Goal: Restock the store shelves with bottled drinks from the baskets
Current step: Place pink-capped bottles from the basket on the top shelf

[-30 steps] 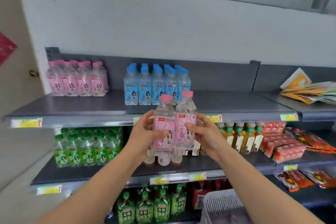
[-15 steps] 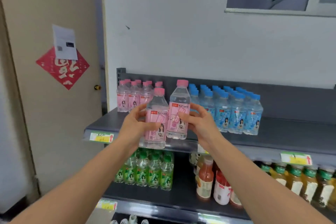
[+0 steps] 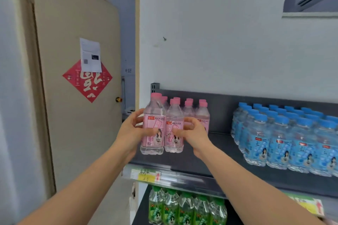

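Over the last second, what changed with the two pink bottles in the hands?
The left hand and right hand carried their bottles up and left, from before the blue-capped bottles to the pink-capped row at the top shelf's left end. Unchanged: left hand grips the left bottle, right hand the right bottle.

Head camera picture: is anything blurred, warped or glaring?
Head view: labels on the held peach soda bottles read sharp; the shelf's price strip is smeared; the door edges lean and bow from the wide lens; lighting is flat, no harsh glare.
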